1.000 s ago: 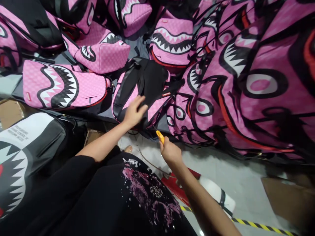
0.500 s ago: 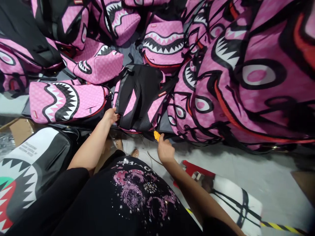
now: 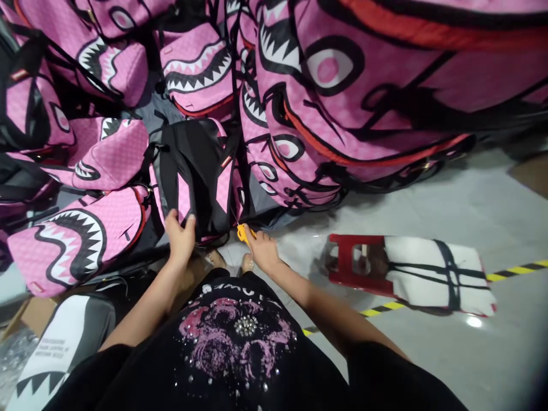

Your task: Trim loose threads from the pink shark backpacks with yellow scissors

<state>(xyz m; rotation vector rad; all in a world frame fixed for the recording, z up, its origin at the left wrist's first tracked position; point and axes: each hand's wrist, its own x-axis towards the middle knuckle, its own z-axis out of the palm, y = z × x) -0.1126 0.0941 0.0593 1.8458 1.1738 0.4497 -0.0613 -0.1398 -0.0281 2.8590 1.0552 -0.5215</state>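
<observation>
A black-backed pink backpack (image 3: 205,171) lies straps-up in front of me. My left hand (image 3: 181,240) grips its lower left edge, the thumb and forefinger on either side of a strap's lower part. The other fingers of that hand are hard to make out. My right hand (image 3: 263,248) is closed around a small yellow-handled tool (image 3: 245,233). Its thin tip points at the bag's lower right corner; I cannot tell whether it touches. The exact kind of tool is unclear.
Pink shark-mouth backpacks (image 3: 201,68) crowd the far side and right, a big one (image 3: 329,68) close by. Another pink bag (image 3: 72,240) lies left. A grey-and-white bag (image 3: 64,337) is lower left. A red stool (image 3: 357,262) with a white strapped pad stands on the floor.
My view has swung right, so the bags appear further left. My left hand has moved from the backpack's left side to its lower edge. The yellow-handled tool stays in my right hand.
</observation>
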